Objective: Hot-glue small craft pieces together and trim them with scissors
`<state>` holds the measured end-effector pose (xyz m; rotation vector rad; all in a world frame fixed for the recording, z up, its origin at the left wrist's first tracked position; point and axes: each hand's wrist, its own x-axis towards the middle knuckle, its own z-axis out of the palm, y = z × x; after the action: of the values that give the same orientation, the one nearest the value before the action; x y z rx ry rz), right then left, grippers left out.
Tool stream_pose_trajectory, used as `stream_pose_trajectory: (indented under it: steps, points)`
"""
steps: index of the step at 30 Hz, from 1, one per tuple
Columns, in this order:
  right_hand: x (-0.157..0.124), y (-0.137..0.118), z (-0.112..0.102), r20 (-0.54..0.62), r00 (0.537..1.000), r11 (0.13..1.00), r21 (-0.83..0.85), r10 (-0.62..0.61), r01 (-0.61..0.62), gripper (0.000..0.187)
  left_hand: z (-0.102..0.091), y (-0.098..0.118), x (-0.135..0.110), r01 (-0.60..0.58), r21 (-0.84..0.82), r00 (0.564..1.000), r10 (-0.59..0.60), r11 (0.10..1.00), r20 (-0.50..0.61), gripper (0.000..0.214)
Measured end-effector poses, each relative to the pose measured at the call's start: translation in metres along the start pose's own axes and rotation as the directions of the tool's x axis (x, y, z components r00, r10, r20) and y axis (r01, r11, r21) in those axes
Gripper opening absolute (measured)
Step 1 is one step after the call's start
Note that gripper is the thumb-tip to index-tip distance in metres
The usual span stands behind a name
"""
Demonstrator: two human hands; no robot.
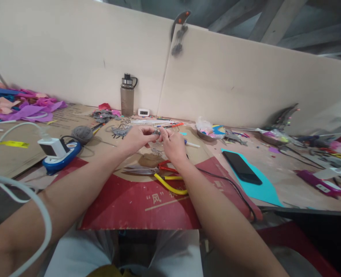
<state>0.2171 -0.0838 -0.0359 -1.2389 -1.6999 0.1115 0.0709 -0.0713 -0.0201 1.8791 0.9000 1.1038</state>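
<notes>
Above the cardboard, my left hand (140, 139) and my right hand (173, 145) meet, fingertips pinched together. Between them shows a small grey piece (156, 132), too small to make out its kind. Both sets of fingers are closed on it. Just below the hands lies a cutting tool with silver blades (138, 169). Yellow handles (170, 187) and red handles (166, 166) lie close by, partly hidden by my right forearm. A thin grey wire-like tangle (157, 151) rests under the fingers. Behind the left hand is a flat grey piece with dark prongs (121, 131).
A grey yarn ball (82, 133) and a blue power strip (61, 157) with a white charger stand left. Behind is a bottle (127, 98). To the right, a phone (242, 166) lies on turquoise sheet; a black cable (231, 179) crosses the red board (115, 207).
</notes>
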Motion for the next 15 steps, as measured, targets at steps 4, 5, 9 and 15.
stream_pose_trajectory:
  steps: [4, 5, 9, 15]
  points:
    - [-0.0005, 0.0001, 0.0004, 0.012, 1.000, 0.999, 0.030, 0.025, -0.025, 0.048, -0.0014, 0.0041, -0.0010, -0.014, 0.064, 1.000, 0.013, 0.998, 0.007, 0.016]
    - [-0.0005, 0.0002, 0.0006, 0.017, 0.999, 0.999, 0.039, 0.035, -0.035, 0.048, -0.0016, 0.0044, -0.0012, -0.021, 0.082, 1.000, 0.021, 0.996, 0.006, 0.016]
    - [0.0001, 0.0021, 0.0024, 0.016, 0.998, 0.995, 0.071, 0.062, -0.063, 0.049, -0.0021, 0.0019, -0.0012, -0.094, 0.202, 0.995, 0.101, 0.975, -0.022, 0.013]
    - [0.0006, 0.0061, 0.0062, 0.023, 0.999, 0.994, 0.102, 0.038, -0.040, 0.051, -0.0010, -0.0017, -0.0007, -0.196, 0.351, 0.971, 0.231, 0.916, -0.061, 0.013]
